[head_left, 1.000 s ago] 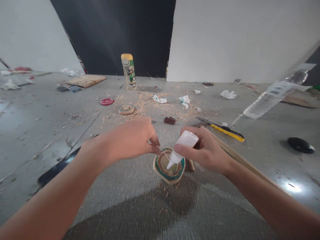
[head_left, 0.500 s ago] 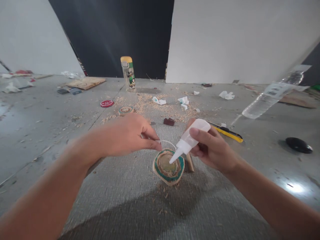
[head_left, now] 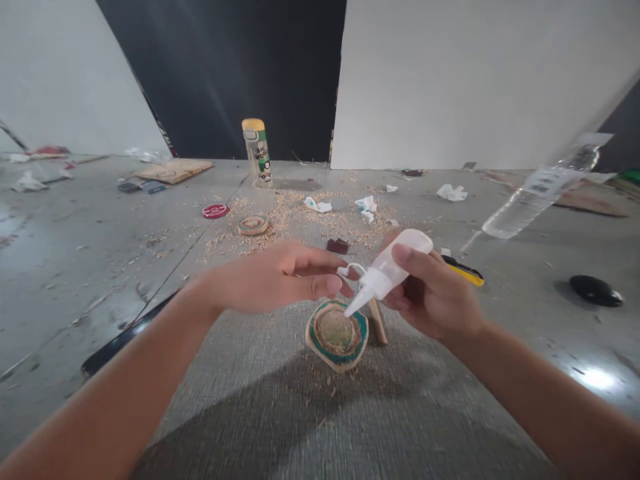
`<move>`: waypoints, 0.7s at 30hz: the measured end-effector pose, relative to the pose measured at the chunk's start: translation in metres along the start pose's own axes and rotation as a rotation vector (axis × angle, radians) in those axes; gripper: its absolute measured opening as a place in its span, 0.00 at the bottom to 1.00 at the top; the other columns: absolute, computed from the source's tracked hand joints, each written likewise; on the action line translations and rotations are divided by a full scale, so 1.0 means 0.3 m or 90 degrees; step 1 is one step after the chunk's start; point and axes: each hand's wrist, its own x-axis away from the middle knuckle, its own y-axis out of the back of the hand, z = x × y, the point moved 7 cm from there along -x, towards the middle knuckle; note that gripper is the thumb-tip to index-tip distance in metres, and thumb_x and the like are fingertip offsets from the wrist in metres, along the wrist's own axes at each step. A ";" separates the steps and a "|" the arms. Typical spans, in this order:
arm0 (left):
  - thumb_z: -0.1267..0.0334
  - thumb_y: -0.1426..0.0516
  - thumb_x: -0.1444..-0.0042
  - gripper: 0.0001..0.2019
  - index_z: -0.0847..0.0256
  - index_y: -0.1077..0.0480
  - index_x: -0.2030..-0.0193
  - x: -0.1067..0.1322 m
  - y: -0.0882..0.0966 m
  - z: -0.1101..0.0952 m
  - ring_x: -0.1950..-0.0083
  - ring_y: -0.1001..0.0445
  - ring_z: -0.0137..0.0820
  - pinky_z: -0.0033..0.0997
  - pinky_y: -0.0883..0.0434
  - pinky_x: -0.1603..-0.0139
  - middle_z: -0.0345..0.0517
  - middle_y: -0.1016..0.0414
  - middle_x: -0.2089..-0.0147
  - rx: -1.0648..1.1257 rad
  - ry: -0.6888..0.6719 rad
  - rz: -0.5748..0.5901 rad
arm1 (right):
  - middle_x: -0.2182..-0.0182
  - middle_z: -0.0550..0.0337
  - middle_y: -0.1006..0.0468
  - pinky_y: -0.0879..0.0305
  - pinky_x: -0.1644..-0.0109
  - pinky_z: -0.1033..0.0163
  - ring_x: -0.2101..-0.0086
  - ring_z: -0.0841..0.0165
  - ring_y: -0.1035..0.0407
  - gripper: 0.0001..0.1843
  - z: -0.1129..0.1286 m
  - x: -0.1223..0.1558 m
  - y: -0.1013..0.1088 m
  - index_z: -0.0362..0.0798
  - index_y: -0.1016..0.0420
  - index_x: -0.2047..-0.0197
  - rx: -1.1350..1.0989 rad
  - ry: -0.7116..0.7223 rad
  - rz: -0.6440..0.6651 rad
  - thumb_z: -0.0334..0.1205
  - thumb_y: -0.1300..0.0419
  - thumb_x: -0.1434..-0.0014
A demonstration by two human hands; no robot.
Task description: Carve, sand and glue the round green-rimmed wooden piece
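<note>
My right hand (head_left: pixel 435 287) is wrapped round a white squeeze bottle (head_left: pixel 395 263) with a pointed nozzle. The nozzle tilts down to the left, its tip over the upper right part of a wooden piece (head_left: pixel 340 333). That piece has a round recess in its middle and a teal ring about it, and it rests on the grey mat. My left hand (head_left: pixel 280 277) hovers behind and left of it, thumb and fingers stretched out and apart. The bottle's small tethered cap (head_left: pixel 343 271) hangs between or just beside those fingers. Right of the wooden piece lies a thin wooden stick (head_left: pixel 379 323).
Behind lie a dark red block (head_left: pixel 338 246), a second ringed wooden piece (head_left: pixel 253 225), a red disc (head_left: pixel 215 211), wood shavings and crumpled tissues (head_left: pixel 367 205). A tumbler (head_left: pixel 258 153) stands at the back. To the right are a yellow cutter (head_left: pixel 466 272), a black mouse-shaped object (head_left: pixel 596 291) and a clear bottle (head_left: pixel 530 197).
My left thumb and fingers have spread from their pinch on the cap, and the hand has shifted right. The squeeze bottle has moved slightly up and right, its tip away from the recess's middle.
</note>
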 end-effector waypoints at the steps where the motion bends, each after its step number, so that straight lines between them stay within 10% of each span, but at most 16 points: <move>1: 0.62 0.50 0.33 0.13 0.57 0.28 0.47 -0.011 -0.014 0.020 0.47 0.27 0.32 0.32 0.33 0.47 0.47 0.24 0.48 0.077 0.004 0.025 | 0.87 0.69 0.41 0.59 0.83 0.66 0.86 0.76 0.51 0.22 0.011 0.000 0.002 0.50 0.36 0.77 -0.006 0.014 -0.005 0.57 0.34 0.49; 6: 0.66 0.50 0.36 0.17 0.62 0.33 0.42 -0.021 -0.038 0.056 0.40 0.29 0.37 0.39 0.38 0.39 0.54 0.25 0.44 0.324 0.002 0.086 | 0.87 0.67 0.40 0.58 0.84 0.64 0.85 0.75 0.50 0.20 0.066 -0.001 0.023 0.51 0.35 0.79 -0.050 0.044 -0.051 0.53 0.31 0.51; 21: 0.71 0.48 0.37 0.22 0.63 0.39 0.36 -0.018 -0.090 0.030 0.35 0.35 0.32 0.35 0.39 0.36 0.53 0.32 0.36 0.134 -0.005 0.150 | 0.84 0.66 0.31 0.61 0.84 0.63 0.88 0.79 0.44 0.18 0.275 0.053 0.043 0.48 0.28 0.77 -0.025 0.181 -0.113 0.51 0.33 0.45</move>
